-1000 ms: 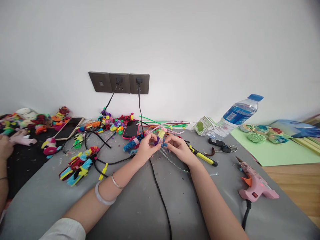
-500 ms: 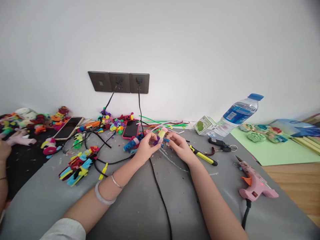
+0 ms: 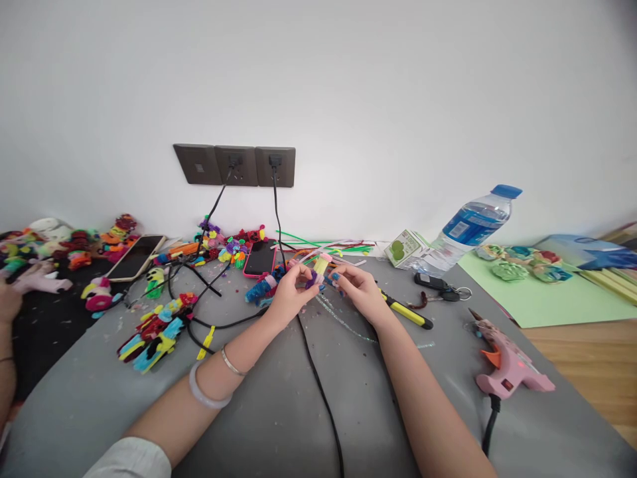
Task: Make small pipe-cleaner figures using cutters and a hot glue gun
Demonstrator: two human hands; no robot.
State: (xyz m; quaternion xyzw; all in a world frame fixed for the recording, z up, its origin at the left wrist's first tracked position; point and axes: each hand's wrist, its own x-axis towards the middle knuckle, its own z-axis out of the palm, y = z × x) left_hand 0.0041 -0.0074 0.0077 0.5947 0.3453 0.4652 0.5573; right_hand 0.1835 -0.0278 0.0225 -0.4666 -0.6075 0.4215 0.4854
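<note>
My left hand (image 3: 293, 292) is closed in a pinch on a small pipe-cleaner figure (image 3: 321, 265) of pink, yellow and purple. Just right of it, my right hand (image 3: 361, 292) has its thumb and fingers drawn together. Whatever lies between those fingertips is too small to make out. A glittery clear strand (image 3: 343, 323) runs along the table from below my hands toward the right. Left of my left hand lies a blue pipe-cleaner piece (image 3: 259, 289). Under my right wrist rests a yellow and black utility knife (image 3: 409, 312).
A pink glue gun (image 3: 512, 372) lies at right with its cord. Car keys (image 3: 450, 292), a juice carton (image 3: 404, 249) and a tilted water bottle (image 3: 472, 226) stand behind. Black cables (image 3: 318, 392) cross the table. Pipe-cleaner figures (image 3: 159, 332) lie left. Another person's hand (image 3: 7, 302) holds a pink glue gun (image 3: 42, 280).
My right fingertips have drawn slightly away from the figure and lifted a little. My left hand keeps its pinch in nearly the same place. The camera view has shifted slightly.
</note>
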